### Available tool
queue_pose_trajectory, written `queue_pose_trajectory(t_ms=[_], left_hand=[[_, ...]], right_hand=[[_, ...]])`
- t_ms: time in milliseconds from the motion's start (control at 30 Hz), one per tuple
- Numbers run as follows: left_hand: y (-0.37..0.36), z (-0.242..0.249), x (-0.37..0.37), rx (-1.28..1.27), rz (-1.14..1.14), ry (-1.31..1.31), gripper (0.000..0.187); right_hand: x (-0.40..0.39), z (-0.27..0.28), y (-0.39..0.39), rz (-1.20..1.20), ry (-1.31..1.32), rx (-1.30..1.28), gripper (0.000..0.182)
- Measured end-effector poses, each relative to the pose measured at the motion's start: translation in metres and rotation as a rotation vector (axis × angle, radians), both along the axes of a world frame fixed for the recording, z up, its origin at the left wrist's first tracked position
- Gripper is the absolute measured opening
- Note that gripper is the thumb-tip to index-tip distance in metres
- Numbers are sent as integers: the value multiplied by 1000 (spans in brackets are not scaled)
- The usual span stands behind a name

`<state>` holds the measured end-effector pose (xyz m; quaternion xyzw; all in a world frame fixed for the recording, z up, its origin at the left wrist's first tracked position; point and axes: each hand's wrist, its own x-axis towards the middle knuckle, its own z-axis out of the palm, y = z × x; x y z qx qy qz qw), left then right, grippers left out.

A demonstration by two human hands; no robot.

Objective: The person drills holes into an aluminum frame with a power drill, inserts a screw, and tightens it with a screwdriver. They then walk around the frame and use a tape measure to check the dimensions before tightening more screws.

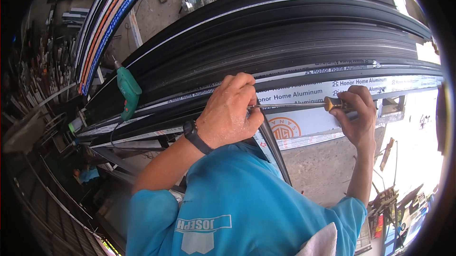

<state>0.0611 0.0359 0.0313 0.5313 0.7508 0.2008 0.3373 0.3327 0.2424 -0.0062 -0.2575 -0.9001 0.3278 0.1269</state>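
My right hand point(357, 113) is wrapped around the yellow and black handle of a screwdriver point(297, 106). Its long metal shaft points left, and the tip meets the fingers of my left hand point(232, 106). That hand, with a dark watch point(194, 135) at the wrist, is closed around the upper end of a narrow dark aluminium profile point(275, 154) with film on one face. From there the profile slants down in front of my blue shirt. The left fingers hide the screwdriver's tip. Behind both hands lie film-covered aluminium profiles point(304, 95).
Long black profiles point(285, 33) lie side by side across the bench. A green power drill point(128, 90) rests on them at the left. Bundled profiles with blue printed film point(111, 23) stand at upper left, near many offcuts point(45, 75). A person's blue sleeve point(89, 175) shows at far left.
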Motion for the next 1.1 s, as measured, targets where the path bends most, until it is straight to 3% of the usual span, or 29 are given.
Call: queue_pose_trajectory(t_ms=[433, 667, 767, 867, 900, 1000, 1100], left_hand=[[1, 0, 1, -3, 1, 7, 16], [1, 1, 1, -22, 6, -13, 15], [-2, 0, -8, -64, -38, -57, 34], [-10, 9, -31, -6, -41, -50, 72], [-19, 8, -43, -153, -104, 2, 105], [-34, 5, -58, -408, -46, -181, 108], [-40, -7, -61, -357, -63, -238, 106]], right_hand=[[-5, 2, 6, 17, -9, 53, 42], [-15, 16, 18, 113, 125, 409, 58], [-28, 22, 30, 153, 113, 374, 54], [-38, 30, 41, 202, -43, 197, 48], [-44, 32, 43, 218, -37, 159, 42], [-53, 34, 53, 252, -104, 12, 42], [-64, 34, 64, 327, -163, -125, 39]])
